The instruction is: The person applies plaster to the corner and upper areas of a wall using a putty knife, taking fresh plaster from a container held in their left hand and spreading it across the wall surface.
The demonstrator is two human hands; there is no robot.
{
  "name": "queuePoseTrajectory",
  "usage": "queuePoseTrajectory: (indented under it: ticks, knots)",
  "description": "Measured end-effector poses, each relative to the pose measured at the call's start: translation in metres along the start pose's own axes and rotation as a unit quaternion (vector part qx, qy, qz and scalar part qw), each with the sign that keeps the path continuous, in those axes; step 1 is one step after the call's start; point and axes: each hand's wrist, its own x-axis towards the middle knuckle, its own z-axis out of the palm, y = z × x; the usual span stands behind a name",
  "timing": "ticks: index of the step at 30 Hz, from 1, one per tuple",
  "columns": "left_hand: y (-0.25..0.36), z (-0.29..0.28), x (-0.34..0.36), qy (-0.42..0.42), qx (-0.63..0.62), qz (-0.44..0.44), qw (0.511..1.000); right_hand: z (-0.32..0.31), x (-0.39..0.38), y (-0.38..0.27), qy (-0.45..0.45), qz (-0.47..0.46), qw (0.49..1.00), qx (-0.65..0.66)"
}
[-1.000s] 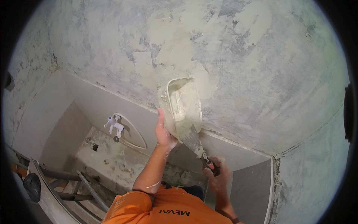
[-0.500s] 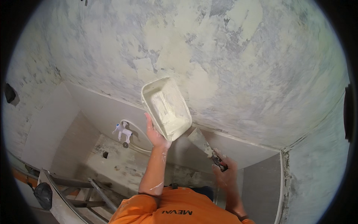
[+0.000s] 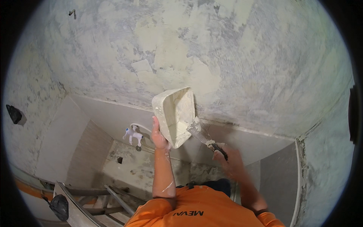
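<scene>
My left hand (image 3: 160, 136) grips a white plastic tub (image 3: 170, 113) from its left side and underneath. The tub is tilted, its mouth turned toward the right, and pale filler coats its inside walls. In my right hand (image 3: 228, 159) is a putty knife (image 3: 198, 130) with a dark handle and a wide metal blade smeared with filler. Its blade tip is at the tub's lower right rim and appears to touch it. Ahead of both hands rises a wall (image 3: 177, 53) covered in patchy pale filler.
A white bidet sprayer with a hose (image 3: 134, 135) hangs on the lower wall panelling at left. Below stands a metal ladder (image 3: 113, 200), with a black bag (image 3: 59, 207) beside it. Another black bag-wrapped piece (image 3: 14, 114) sticks out of the left wall.
The tub has tipped further, its opening turning to the right. The putty knife has come up to the tub's rim. The whole view has shifted slightly.
</scene>
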Motion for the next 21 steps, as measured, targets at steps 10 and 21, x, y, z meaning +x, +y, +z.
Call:
queuePoseTrajectory:
  ticks: [10, 21]
  knots:
    - [0.001, 0.036, -0.005, 0.088, 0.142, 0.069, 0.984, 0.008, 0.008, -0.002, -0.144, 0.144, 0.922, 0.330]
    - [-0.007, 0.031, -0.010, 0.138, 0.085, 0.144, 0.976, -0.018, 0.018, -0.024, -0.280, 0.251, 0.656, 0.654]
